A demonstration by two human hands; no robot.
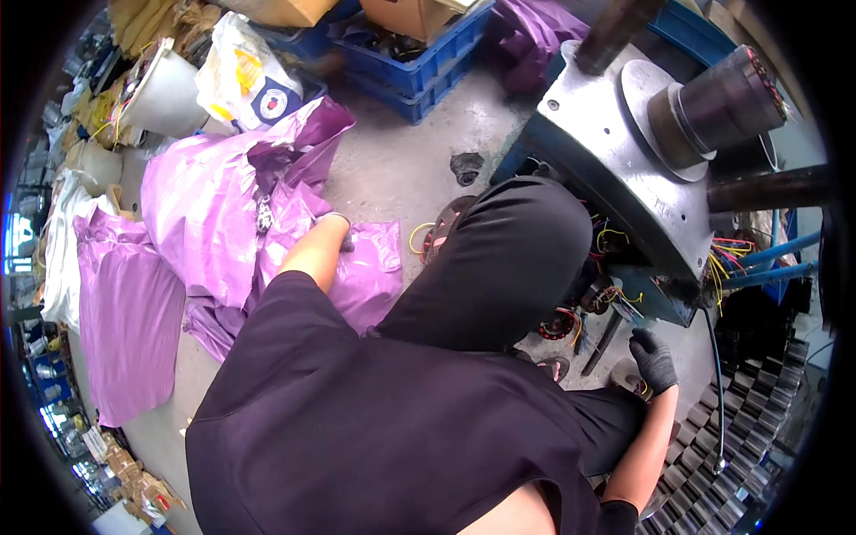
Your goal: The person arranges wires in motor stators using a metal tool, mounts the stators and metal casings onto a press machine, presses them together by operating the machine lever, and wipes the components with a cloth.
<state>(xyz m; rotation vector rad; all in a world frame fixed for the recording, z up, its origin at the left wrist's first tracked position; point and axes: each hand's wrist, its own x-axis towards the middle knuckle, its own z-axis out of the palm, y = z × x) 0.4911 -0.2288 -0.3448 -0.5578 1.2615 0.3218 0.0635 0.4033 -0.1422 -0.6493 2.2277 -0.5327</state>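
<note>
My left hand (345, 239), in a grey glove, reaches down to a crumpled purple plastic bag (374, 263). The forearm and bag hide most of its fingers, so whether it grips the plastic cannot be told. On the other side, my right hand (656, 361) wears a dark grey glove and has its fingers curled. It is low beside the machine, near a thin pale piece (629, 312) and a dark bar (604, 341). Whatever lies within the curled fingers is too small to make out. Round wound motor parts (559, 325) with coloured wires lie close to my feet.
A heavy metal press (615, 134) with a wound cylinder (727, 102) stands at the right. Stacked metal cores (749, 419) lie below it. Full purple sacks (201, 205) and a flat purple bag (129, 321) occupy the left. Blue crates (415, 76) stand at the back.
</note>
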